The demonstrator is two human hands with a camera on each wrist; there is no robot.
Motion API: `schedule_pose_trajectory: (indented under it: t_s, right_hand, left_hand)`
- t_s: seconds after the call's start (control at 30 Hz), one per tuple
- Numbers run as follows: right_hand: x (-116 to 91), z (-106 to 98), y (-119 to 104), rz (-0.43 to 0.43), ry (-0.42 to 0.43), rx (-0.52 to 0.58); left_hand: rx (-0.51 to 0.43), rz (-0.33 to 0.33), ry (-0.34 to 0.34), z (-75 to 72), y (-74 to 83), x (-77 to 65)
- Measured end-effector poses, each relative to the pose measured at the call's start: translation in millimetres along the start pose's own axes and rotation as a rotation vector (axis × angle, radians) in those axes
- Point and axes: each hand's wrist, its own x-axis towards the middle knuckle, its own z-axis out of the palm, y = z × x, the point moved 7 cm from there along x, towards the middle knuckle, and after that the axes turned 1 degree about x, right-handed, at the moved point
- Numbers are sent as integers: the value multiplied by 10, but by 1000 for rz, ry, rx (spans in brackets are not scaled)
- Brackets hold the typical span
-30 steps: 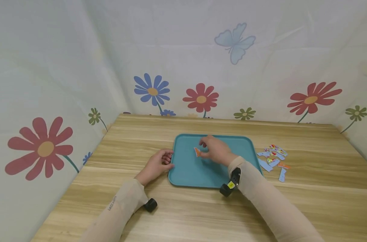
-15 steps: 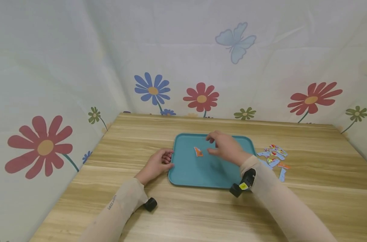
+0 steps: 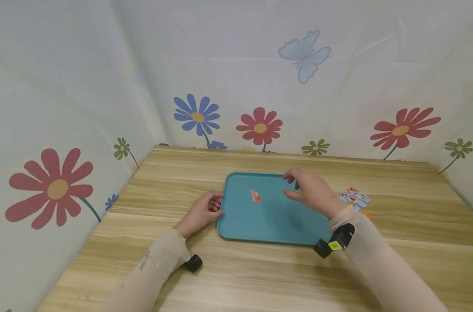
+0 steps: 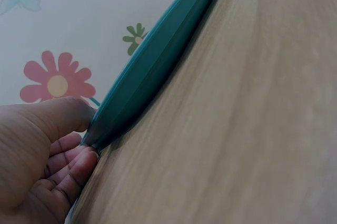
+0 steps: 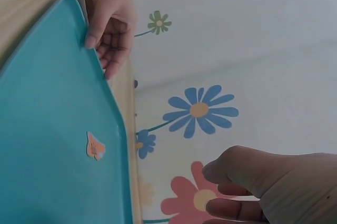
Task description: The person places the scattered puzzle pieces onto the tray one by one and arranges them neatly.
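Observation:
A teal tray (image 3: 260,227) lies on the wooden table. One small orange puzzle piece (image 3: 255,196) with a pale edge rests flat in its left half; the right wrist view also shows this piece (image 5: 95,146). My left hand (image 3: 200,214) holds the tray's left edge, its thumb on the rim and its fingers curled against the outer side, as the left wrist view shows of the hand (image 4: 47,150). Over the tray's right part hovers my right hand (image 3: 312,190), thumb and fingers apart, with nothing between them.
Right of the tray, several light blue, red, yellow and orange puzzle pieces (image 3: 357,198) lie in a loose pile, partly hidden by my right hand and sleeve. Behind the table (image 3: 189,169) hangs a white cloth (image 3: 228,56) printed with flowers and a butterfly.
My right hand has let go of the orange puzzle piece on the tray and moved right, toward the pile. The left hand stays at the tray's edge.

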Motion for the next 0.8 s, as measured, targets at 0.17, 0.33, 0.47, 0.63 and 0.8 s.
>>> schedule_pose_trajectory:
  t_s: [0.17,0.33,0.47,0.63,0.8]
  right_hand:
    - [-103,-61,109,13,20,-6]
    - [-233,-146,240,52,34,-5]
    - [-319,-202,345,54,51,-12]
    - [-403,-238,483,72,52,-16]
    - [-478,-256,612,93,49,-19]
  left_hand:
    - [-4,-5,0,5,-85,20]
    - [3,-4,5,7,-109,40]
    - [-4,-4,10,7,-117,52]
    - [-13,-11,9,12,-128,54]
    - [-7,-17,5,20,-130,54]
